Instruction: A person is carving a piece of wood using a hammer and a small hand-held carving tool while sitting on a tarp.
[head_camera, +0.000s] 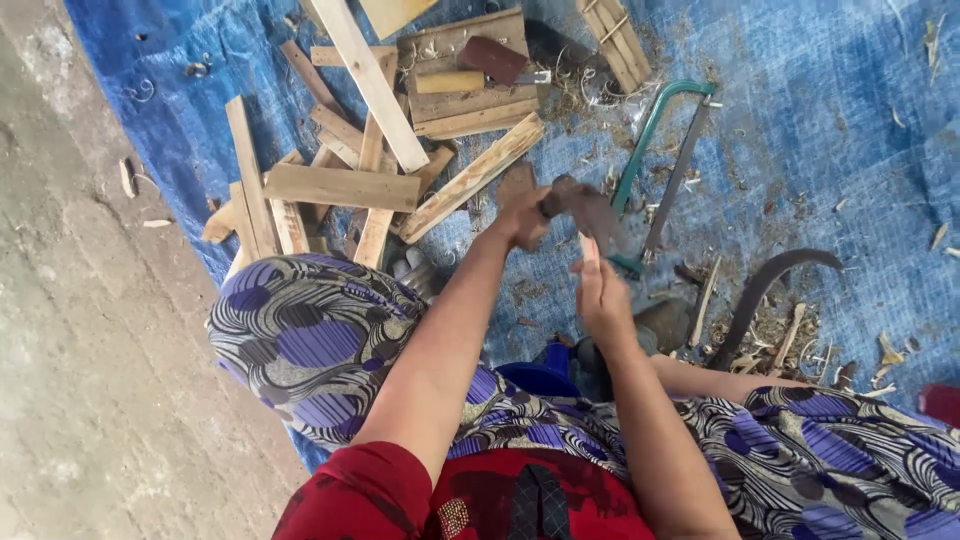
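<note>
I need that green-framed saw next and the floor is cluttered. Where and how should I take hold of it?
Grip the green-framed saw by the curved top of its frame, coming from above on its right side. The bow lies flat on the blue tarp, that side looks clearer, and the blade runs along the inner edge, so avoid it.

Ahead of the raised left hand (520, 215) and right hand (603, 295), the blue tarp (830, 130) on the floor is crowded: a heap of wooden offcuts (340, 185) blocks the way forward and to the left, and a green-framed hacksaw (665, 165) lies just beyond the hands. To the right, a dark curved blade (770, 285) and scattered wood chips (780, 335) sit near the right knee. Open tarp lies further right past the saw, and bare concrete floor (90, 350) is free on the far left.
</note>
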